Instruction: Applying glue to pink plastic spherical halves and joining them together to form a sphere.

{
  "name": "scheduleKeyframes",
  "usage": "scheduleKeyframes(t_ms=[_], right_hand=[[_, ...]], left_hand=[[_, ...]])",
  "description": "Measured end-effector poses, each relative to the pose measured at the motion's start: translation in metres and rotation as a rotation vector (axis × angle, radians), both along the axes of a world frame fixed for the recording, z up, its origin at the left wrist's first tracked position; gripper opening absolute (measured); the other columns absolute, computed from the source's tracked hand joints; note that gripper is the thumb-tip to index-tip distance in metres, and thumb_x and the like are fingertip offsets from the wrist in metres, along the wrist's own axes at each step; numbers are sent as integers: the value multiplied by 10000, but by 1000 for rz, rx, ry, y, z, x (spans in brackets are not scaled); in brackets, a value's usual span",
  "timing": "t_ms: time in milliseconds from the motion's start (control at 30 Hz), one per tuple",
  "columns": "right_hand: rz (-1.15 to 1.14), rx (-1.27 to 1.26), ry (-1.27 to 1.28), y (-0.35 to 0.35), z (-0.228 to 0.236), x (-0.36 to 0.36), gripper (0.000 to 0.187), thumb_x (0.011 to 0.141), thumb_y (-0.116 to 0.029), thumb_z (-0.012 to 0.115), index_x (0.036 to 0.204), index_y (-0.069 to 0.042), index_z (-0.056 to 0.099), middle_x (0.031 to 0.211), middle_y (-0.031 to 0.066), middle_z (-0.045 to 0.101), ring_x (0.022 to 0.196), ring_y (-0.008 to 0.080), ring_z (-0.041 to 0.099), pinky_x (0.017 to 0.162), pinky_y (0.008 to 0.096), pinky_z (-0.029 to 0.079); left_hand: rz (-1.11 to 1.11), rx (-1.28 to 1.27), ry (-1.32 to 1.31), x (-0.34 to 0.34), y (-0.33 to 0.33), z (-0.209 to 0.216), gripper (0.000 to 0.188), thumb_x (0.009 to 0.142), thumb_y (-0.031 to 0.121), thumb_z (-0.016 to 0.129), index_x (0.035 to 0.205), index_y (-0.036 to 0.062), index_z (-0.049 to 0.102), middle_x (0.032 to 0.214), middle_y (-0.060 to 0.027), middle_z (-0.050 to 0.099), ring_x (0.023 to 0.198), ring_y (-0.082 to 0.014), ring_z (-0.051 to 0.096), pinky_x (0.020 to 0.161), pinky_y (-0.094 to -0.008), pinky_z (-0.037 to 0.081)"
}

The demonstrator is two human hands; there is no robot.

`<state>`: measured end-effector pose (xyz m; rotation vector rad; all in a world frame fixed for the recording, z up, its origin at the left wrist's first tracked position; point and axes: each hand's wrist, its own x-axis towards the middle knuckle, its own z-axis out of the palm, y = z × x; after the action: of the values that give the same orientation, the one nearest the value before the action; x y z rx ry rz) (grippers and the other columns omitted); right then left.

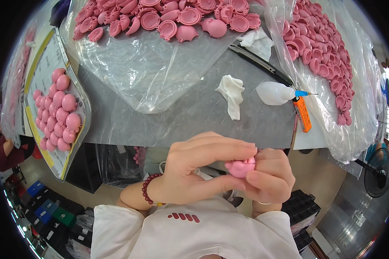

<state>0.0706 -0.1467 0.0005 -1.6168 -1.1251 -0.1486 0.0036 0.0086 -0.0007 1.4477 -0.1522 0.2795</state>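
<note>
Just in front of the table's near edge, both hands meet around a small pink plastic piece point(241, 167), rounded, with little bumps on it. My left hand point(194, 168), a dark red bead bracelet on its wrist, has thumb and fingers against the piece from the left. Curled fingers of my right hand point(270, 177) grip it from the right and hide part of it. Pink half shells point(190, 16) lie piled on a clear plastic bag at the far side. At the left, closed pink balls point(61, 115) are gathered on a tray point(83, 113).
More pink shells point(317, 47) fill a plastic bag at the right. A white squeeze bottle point(275, 93) with a blue needle tip lies beside an orange box point(303, 114). A black utility knife point(261, 64) and a crumpled white tissue point(231, 95) are on the grey tabletop point(173, 125).
</note>
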Motion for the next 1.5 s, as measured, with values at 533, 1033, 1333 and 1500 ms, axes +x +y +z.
scheduleKeyframes(t_ms=[533,1033,1333,1500], right_hand=[[-533,-138,241,27,7,57,248,641,-85,676,830,-1,539,778,53,569,662,111,461,584,225,364],[-338,99,562,15,0,49,179,752,-65,604,879,51,556,792,115,614,675,87,544,586,177,425],[-394,27,450,21,-1,50,180,738,-72,626,867,41,570,821,89,596,679,75,517,588,175,411],[-409,80,362,14,-6,54,172,733,-77,636,862,24,581,804,34,555,645,53,465,550,163,369]], left_hand=[[-9,-263,-5,-2,5,-8,441,535,183,807,880,-9,610,873,-178,616,776,-201,567,674,-283,471],[-217,-905,235,-9,2,-3,486,654,303,736,978,16,515,811,-164,592,753,-259,555,637,-344,461],[5,-523,123,-16,13,4,434,645,262,740,934,9,538,813,-163,594,756,-250,558,633,-331,451],[1215,704,-34,-32,74,15,241,707,74,643,913,-25,569,965,-113,580,845,-209,563,778,-334,433]])
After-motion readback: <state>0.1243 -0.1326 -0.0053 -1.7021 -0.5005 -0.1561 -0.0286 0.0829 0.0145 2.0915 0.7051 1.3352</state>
